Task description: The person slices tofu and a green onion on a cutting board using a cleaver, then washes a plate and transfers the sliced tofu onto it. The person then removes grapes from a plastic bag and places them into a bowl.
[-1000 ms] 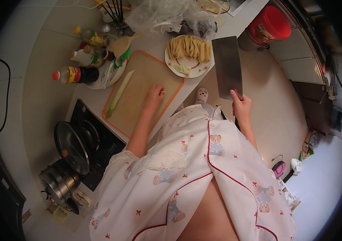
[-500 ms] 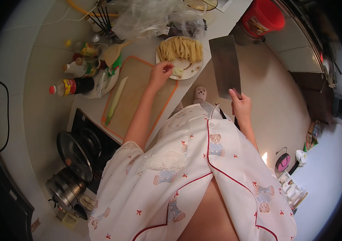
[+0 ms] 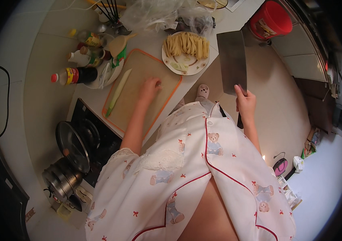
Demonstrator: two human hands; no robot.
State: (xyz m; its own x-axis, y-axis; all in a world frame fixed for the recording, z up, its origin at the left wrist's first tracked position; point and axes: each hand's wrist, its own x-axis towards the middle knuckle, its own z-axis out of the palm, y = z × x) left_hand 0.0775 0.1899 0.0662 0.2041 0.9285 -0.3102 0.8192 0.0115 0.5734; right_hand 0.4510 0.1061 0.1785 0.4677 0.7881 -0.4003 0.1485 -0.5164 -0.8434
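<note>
A broad rectangular cleaver (image 3: 232,60) is held blade-up in the right hand (image 3: 245,103), which is closed round its handle out over the floor, clear of the bench (image 3: 38,64); it is judged heavy, stiff and sharp-edged, best gripped by the handle alone. The left hand (image 3: 150,88) lies loosely curled, with nothing seen in it, on the orange-rimmed cutting board (image 3: 139,70). Farther left on the board lies a pale green vegetable strip (image 3: 117,91), judged light, slippery and easily snapped, best pinned flat near its middle.

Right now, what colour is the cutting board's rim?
Orange, around the tan cutting board; clearest in the head view.
</note>
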